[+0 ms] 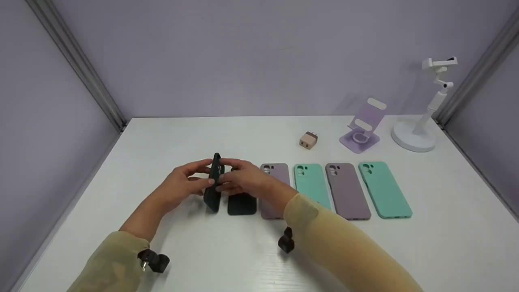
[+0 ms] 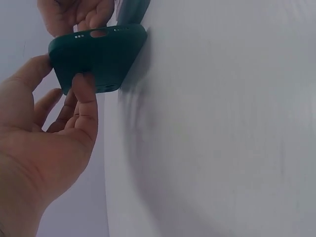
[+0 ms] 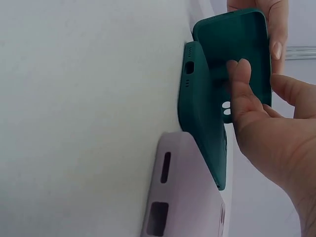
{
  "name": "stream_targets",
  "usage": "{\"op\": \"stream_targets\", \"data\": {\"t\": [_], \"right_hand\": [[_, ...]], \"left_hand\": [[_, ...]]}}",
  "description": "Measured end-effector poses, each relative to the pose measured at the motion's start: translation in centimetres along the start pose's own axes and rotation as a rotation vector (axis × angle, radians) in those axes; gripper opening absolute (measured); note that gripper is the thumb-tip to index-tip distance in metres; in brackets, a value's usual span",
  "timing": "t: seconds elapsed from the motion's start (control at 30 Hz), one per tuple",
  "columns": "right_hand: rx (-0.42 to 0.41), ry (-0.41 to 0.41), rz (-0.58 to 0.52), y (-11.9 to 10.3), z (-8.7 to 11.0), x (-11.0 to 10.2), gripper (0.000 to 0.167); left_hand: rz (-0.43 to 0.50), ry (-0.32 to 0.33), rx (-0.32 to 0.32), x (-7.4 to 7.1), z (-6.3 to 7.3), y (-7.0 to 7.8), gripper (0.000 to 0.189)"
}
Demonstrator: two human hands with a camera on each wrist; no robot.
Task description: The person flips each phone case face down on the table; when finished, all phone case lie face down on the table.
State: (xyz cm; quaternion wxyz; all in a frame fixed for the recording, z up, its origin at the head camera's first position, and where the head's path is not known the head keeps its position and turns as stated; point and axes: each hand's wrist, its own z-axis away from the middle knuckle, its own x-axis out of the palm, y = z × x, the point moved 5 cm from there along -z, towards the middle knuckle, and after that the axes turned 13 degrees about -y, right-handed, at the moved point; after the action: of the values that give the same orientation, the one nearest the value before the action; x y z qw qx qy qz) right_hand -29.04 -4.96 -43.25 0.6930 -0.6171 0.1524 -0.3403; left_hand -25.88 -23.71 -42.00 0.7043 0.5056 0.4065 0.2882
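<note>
A dark green phone case (image 1: 212, 190) stands steeply tilted on the white table, between both hands. My left hand (image 1: 178, 184) grips it from the left, with the thumb and fingers spread along its back and edge. From the other side my right hand (image 1: 247, 178) holds the same case. In the right wrist view its fingers reach into the hollow inner side (image 3: 232, 37), while the thumb lies by the rim. Beneath my right hand lies a second dark green case (image 1: 242, 205), its upper part covered by that hand.
To the right lie a purple case (image 1: 279, 172) partly under the right arm, a mint case (image 1: 310, 182), another purple case (image 1: 348, 194) and another mint case (image 1: 385, 192). Behind them stand a beige charger plug (image 1: 308, 140), a purple phone stand (image 1: 367, 121) and a white stand (image 1: 415, 138).
</note>
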Motion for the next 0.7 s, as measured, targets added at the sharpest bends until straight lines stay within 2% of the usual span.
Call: {"op": "stream_targets", "data": {"t": [0.23,0.4,0.7], "right_hand": [[-0.015,-0.014,-0.059,0.2,0.6,-0.4,0.067],[-0.025,-0.004,-0.052,0.4,1.0,-0.6,0.067],[0.005,0.101,-0.011,0.9,1.3,-0.9,0.069]], "left_hand": [[-0.006,-0.100,0.006,0.9,-0.4,0.0,0.071],[-0.003,-0.118,0.008,1.4,-0.5,-0.4,0.074],[-0.016,-0.133,-0.019,2.0,-0.6,-0.9,0.076]]}}
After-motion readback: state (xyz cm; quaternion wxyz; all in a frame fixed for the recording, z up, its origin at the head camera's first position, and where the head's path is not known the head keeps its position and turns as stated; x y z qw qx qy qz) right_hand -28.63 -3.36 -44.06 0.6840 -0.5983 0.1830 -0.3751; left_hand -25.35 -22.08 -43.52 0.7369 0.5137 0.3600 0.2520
